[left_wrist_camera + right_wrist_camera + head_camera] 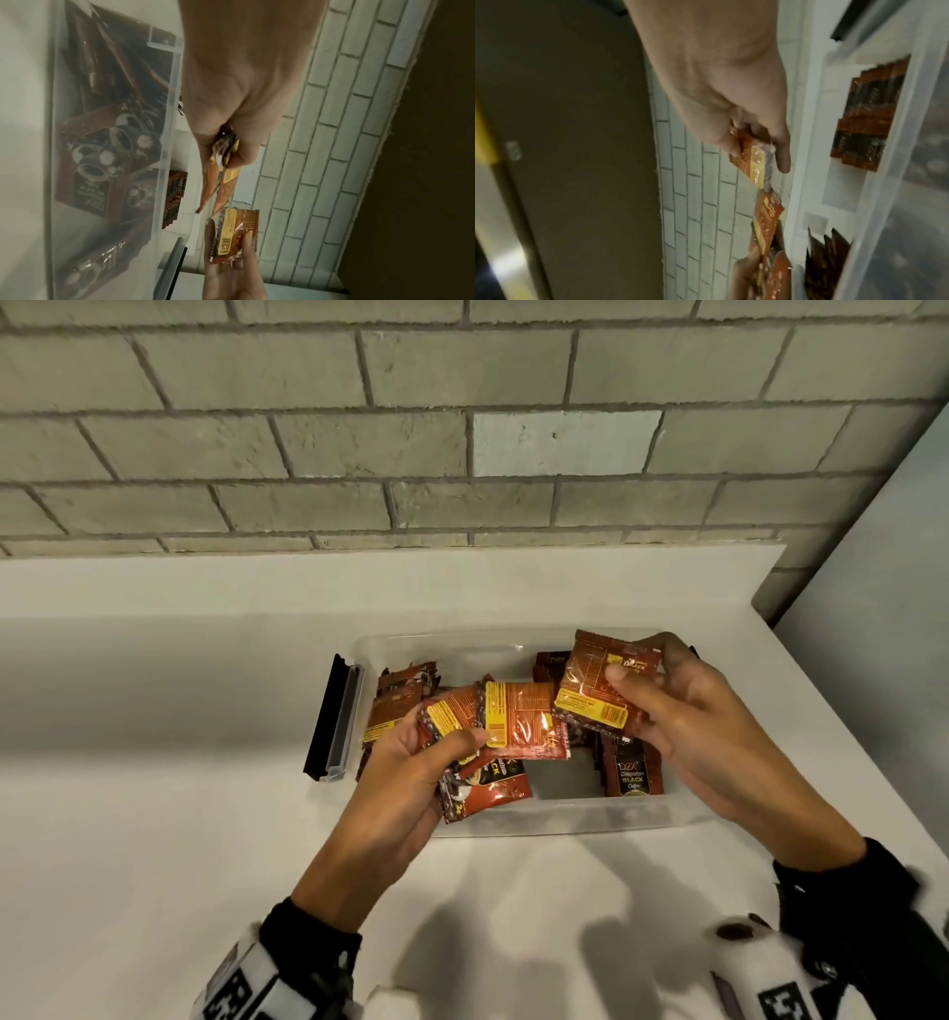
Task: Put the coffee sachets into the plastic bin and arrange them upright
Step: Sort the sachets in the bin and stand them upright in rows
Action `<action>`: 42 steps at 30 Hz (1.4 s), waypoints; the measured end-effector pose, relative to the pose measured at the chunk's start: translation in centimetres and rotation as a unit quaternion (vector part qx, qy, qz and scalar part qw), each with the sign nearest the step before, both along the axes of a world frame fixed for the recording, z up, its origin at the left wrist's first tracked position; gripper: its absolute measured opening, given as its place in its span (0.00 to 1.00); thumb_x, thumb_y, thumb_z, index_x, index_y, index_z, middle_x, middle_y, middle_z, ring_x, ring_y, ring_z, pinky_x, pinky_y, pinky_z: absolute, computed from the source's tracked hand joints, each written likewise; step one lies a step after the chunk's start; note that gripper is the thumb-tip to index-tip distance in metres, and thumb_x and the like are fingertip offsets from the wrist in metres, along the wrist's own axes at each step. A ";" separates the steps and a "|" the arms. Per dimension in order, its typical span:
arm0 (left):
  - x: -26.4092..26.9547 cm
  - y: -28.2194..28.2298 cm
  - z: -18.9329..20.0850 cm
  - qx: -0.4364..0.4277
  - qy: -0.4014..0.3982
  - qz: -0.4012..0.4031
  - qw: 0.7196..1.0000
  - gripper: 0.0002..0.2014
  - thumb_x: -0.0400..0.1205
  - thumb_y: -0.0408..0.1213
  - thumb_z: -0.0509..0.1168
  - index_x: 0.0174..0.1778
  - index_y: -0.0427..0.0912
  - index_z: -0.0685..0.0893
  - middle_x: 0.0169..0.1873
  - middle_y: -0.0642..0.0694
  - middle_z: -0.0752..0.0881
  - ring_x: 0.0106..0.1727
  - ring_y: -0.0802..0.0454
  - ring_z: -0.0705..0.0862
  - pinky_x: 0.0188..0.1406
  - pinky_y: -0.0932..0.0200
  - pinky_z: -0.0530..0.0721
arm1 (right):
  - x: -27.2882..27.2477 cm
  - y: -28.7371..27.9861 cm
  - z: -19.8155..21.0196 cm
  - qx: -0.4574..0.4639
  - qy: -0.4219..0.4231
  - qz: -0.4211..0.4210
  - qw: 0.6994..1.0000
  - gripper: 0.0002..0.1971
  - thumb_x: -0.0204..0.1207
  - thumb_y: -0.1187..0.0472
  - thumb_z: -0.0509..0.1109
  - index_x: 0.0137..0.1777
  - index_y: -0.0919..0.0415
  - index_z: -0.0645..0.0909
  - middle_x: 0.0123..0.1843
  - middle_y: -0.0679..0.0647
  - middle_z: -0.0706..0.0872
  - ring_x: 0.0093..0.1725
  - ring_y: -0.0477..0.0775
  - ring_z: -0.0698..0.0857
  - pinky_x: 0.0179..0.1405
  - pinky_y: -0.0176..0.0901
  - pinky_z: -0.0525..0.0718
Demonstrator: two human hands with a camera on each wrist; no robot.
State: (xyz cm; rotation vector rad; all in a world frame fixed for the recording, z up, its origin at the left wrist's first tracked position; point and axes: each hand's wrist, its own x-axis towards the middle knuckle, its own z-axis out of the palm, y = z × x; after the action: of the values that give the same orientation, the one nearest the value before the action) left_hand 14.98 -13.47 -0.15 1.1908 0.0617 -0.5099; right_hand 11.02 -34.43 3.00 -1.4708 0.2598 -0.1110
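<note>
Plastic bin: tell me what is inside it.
The plastic bin holds coffee sachets, some upright at its right. The left hand and right hand cover part of its floor.

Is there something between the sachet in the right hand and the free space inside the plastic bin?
Nothing visible blocks it. The right hand holds a sachet above the open plastic bin; bare floor shows below, between the upright sachets and the left hand's bundle.
</note>
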 end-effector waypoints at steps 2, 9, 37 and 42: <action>-0.1 0.0 0.0 -0.003 -0.012 0.028 1.000 0.17 0.78 0.26 0.67 0.61 0.44 0.81 0.50 0.41 0.90 0.50 0.44 0.90 0.45 0.48 0.90 | -0.7 0.3 -0.1 -0.027 -0.025 -0.015 0.999 0.08 0.79 0.66 0.64 0.57 0.61 0.78 0.50 0.53 0.91 0.49 0.49 0.90 0.43 0.39 0.89; -0.2 -0.7 -0.2 -0.038 0.002 0.013 0.999 0.20 0.75 0.26 0.68 0.61 0.46 0.81 0.53 0.41 0.90 0.52 0.45 0.89 0.40 0.52 0.90 | -0.3 0.5 -1.7 -0.023 0.053 0.057 0.997 0.12 0.79 0.60 0.66 0.61 0.51 0.79 0.52 0.50 0.91 0.53 0.47 0.89 0.53 0.38 0.86; -0.7 -1.9 -0.5 -0.101 0.032 -0.026 0.994 0.29 0.68 0.24 0.70 0.64 0.51 0.79 0.53 0.41 0.90 0.52 0.40 0.89 0.42 0.43 0.90 | -1.8 -0.7 -4.2 -0.318 -0.255 0.131 0.904 0.17 0.74 0.74 0.63 0.52 0.58 0.89 0.76 0.54 0.76 0.77 0.52 0.70 0.70 0.54 0.78; -0.7 -2.5 -0.3 -0.124 0.010 0.037 0.992 0.32 0.67 0.21 0.70 0.66 0.50 0.77 0.53 0.42 0.89 0.52 0.38 0.89 0.38 0.39 0.89 | -2.6 0.4 -3.4 -0.153 -0.133 0.035 0.979 0.16 0.78 0.60 0.68 0.65 0.55 0.77 0.67 0.43 0.82 0.64 0.50 0.82 0.63 0.55 0.82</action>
State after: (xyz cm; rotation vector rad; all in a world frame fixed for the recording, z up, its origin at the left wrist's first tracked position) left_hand 14.33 -16.02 -0.49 0.9371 0.0582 -0.4493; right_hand 8.40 -34.05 -0.42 -1.7479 -0.0286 -0.2996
